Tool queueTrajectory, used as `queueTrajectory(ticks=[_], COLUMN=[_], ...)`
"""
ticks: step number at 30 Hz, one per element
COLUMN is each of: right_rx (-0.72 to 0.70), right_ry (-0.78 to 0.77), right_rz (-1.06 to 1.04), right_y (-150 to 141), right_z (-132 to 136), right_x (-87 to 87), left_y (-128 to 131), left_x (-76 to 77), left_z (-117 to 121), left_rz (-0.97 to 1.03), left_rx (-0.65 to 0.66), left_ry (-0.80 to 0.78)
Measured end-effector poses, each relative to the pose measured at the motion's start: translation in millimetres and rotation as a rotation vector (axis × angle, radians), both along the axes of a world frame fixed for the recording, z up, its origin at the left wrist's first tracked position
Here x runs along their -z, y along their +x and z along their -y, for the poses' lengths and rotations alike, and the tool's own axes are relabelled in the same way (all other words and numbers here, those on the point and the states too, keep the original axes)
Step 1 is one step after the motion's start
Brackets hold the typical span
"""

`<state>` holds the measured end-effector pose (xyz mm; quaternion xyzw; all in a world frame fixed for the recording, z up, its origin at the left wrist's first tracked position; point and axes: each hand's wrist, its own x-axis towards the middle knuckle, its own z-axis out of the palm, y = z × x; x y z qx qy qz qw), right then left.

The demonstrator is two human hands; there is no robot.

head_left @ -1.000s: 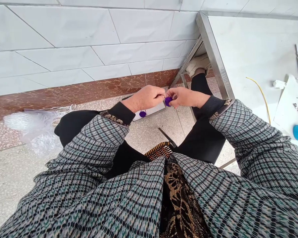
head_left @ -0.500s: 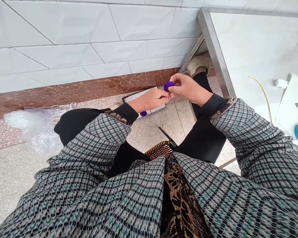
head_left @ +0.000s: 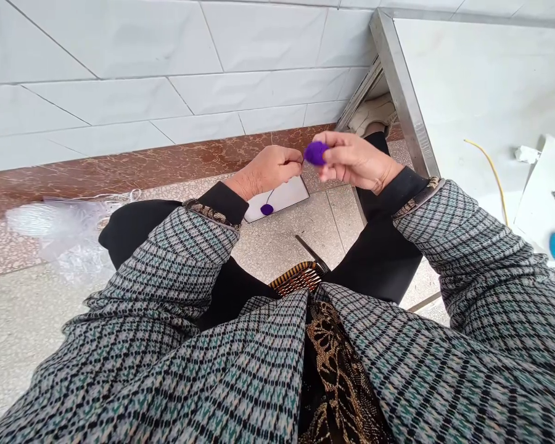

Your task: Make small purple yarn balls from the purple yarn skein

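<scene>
Sitting between the right fingers (head_left: pixel 335 155), a purple ball (head_left: pixel 314 153) juts leftward.

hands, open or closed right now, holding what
Left hand: closed in a pinch; what it holds can't be told.
Right hand: closed on a purple ball.

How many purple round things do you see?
2: a purple yarn ball in the right hand, and a smaller purple round thing against the white board, below the left hand. The hands might hide more.
</scene>
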<state>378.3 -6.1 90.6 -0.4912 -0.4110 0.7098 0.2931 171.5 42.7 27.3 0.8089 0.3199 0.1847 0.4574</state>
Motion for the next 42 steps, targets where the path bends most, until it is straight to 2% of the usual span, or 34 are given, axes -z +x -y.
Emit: queueTrajectory(ticks=[3,5,8,11,14,16,18,22,24,26,30,35,39,42], right_rx=[0.18,0.193,0.065,-0.171,-0.377,-0.402,-0.297,0.086,0.193,0.196,-0.014,-0.289,-0.443,-0.442], right_ry=[0.072,0.138,0.197,0.174,0.089,0.019,-0.029,-0.01,0.021,0.061,0.146,0.13,0.076,-0.011], right_rz=[-0.016,0.103,0.358,0.545,0.501,0.35,0.162,-0.142,-0.152,-0.043,0.274,0.534,0.514,0.337], right_y=[0.0,1.0,4.8,8.5,8.0,6.3,5.0,2.5,0.4,-1.6,1.0,11.8,10.9,5.7], right_z=[-4.4,-5.9,-5.2,-1.5,2.6,3.6,2.6,-2.2,-3.6,-4.0,-3.4,-2.9,-0.9,1.5], right_x=[4.0,11.4,24.0,28.9,22.5,15.1,8.2,1.0,1.1,3.9,18.1,34.5,29.3,16.5], left_y=[2.5,4.4,5.4,3.4,-0.4,-2.5,-3.1,0.6,3.2,4.9,5.1,3.7,2.4,1.1], left_x=[1.3,0.3,-3.0,-5.9,-5.4,-2.9,0.6,5.2,4.8,3.0,-1.7,-5.6,-6.7,-4.2], left_z=[4.0,8.5,13.1,11.2,3.8,-1.5,-4.7,-1.3,3.8,8.5,11.5,8.3,5.5,2.0], left_rz=[0.042,0.051,0.041,0.011,-0.03,-0.049,-0.042,0.029,0.048,0.047,0.009,-0.055,-0.087,-0.101], left_rx=[0.042,0.099,0.17,0.181,0.157,0.124,0.075,0.036,0.078,0.133,0.194,0.192,0.157,0.1], left_ry=[-0.067,-0.11,-0.114,-0.056,-0.008,-0.001,-0.018,-0.085,-0.113,-0.128,-0.088,-0.016,0.005,0.024])
